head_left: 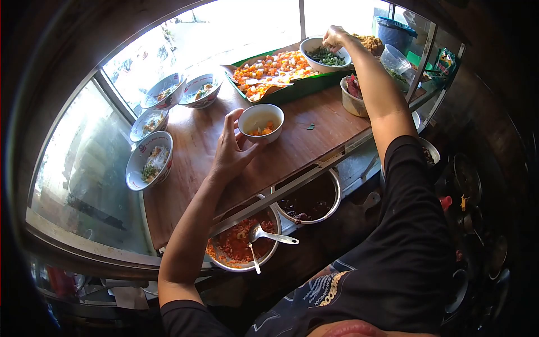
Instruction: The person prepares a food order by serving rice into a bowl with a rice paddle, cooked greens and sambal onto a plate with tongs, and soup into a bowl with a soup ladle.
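Observation:
My left hand [234,147] holds a small white bowl [261,123] with orange and pale pieces in it, over the wooden counter [196,160]. My right hand [336,38] reaches into a white bowl of chopped green leaves [325,55], its fingers pressed together at the leaves; whether they pinch any is too small to tell. That bowl rests at the right end of a green-edged tray [314,84] spread with orange and white cubes [272,68].
Several bowls with noodles and greens [150,161] line the counter's left side. A tub with red contents [353,96] stands right of the tray. Below the front edge are a pot of red sauce with spoons [233,247] and a pot of dark liquid [309,196]. Glass panes [84,168] enclose the left.

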Action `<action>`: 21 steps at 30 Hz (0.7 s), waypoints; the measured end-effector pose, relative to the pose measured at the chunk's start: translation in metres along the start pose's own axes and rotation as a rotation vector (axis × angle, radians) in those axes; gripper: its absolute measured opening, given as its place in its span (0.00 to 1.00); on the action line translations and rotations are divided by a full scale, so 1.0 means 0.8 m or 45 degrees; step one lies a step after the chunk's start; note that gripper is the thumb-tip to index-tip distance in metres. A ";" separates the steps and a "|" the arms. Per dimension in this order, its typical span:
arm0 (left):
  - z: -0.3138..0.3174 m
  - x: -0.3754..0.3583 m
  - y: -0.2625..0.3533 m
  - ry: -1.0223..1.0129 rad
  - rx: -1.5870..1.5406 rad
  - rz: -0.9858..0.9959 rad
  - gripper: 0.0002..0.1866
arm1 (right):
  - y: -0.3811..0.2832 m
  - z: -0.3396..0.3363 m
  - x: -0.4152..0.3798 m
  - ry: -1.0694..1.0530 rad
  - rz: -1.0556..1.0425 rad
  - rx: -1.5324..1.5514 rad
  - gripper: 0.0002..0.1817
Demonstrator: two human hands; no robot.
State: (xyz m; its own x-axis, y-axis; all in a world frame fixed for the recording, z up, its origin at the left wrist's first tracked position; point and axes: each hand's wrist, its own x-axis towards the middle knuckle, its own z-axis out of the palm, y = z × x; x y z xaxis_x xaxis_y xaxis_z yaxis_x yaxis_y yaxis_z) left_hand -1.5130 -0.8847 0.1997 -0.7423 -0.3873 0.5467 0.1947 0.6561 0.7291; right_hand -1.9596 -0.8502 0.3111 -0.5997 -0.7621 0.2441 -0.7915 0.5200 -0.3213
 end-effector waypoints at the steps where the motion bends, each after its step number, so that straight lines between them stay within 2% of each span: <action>1: -0.001 0.000 -0.001 0.003 0.006 0.006 0.39 | -0.001 0.000 0.001 -0.003 0.001 -0.002 0.04; 14: -0.003 0.000 -0.008 -0.006 0.035 -0.012 0.40 | -0.010 0.016 0.006 -0.013 0.013 -0.080 0.05; 21: 0.000 0.000 0.001 -0.001 0.014 0.000 0.39 | 0.002 0.000 -0.005 0.032 0.021 0.087 0.05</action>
State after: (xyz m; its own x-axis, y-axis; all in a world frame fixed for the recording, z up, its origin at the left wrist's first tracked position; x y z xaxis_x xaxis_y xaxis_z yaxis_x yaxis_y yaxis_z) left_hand -1.5129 -0.8841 0.1998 -0.7429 -0.3867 0.5464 0.1879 0.6630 0.7247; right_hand -1.9581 -0.8463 0.3098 -0.6160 -0.7432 0.2611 -0.7721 0.5039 -0.3873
